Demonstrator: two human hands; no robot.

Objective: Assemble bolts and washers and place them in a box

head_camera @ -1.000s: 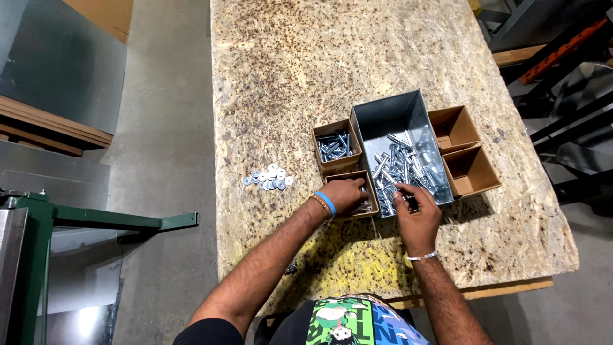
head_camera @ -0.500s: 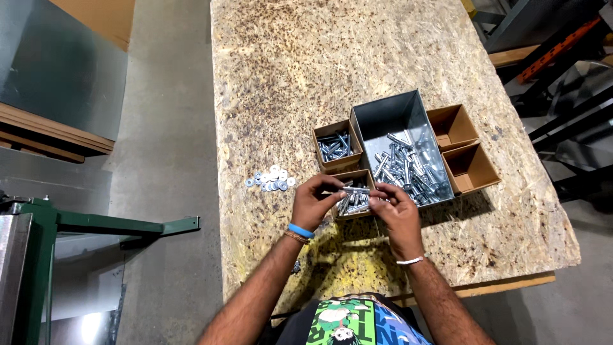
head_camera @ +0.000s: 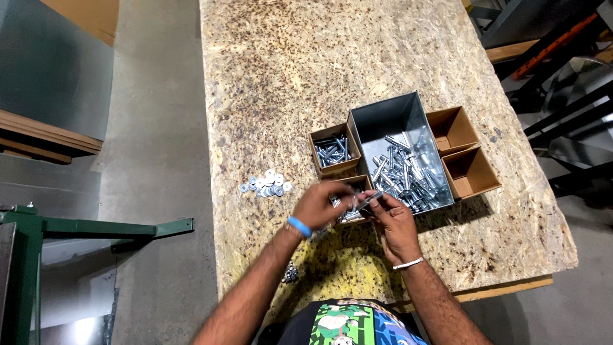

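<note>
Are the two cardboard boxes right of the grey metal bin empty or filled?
Empty. Both brown cardboard boxes show only bare bottoms, while the grey metal bin beside them holds loose silver bolts.

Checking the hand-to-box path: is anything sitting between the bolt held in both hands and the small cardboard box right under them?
Nothing visible. The left hand and right hand hold the bolt directly over the small cardboard box, with no object between them.

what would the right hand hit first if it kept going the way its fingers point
The right hand points up and left, toward the left hand. It would probably meet the bolt held between both hands, then the left hand's fingers over the small cardboard box of bolts. Depth is hard to judge.
</note>
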